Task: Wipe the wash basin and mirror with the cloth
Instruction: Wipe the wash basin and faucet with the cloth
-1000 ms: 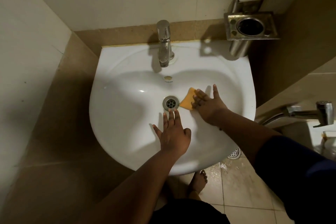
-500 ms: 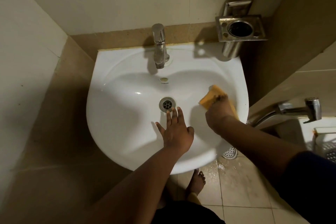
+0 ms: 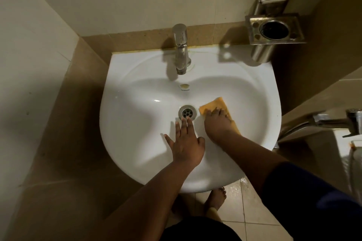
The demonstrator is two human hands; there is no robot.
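White wash basin (image 3: 137, 143), centre of frame, with drain (image 3: 187, 113) at mid-bowl, chrome tap (image 3: 181, 49) at its upper edge and a steel wall holder (image 3: 274, 28) at upper right. Orange cloth (image 3: 214, 106), just right of the drain on the bowl's inner slope, pressed flat under the right hand (image 3: 218, 123), whose fingers bend down onto it. Left hand (image 3: 186, 145), lower centre, lies flat on the porcelain with fingers straight and spread, fingertips at the drain's near rim, holding nothing; second tap (image 3: 333, 121) at right edge, bare foot (image 3: 216, 199) on floor tiles below.
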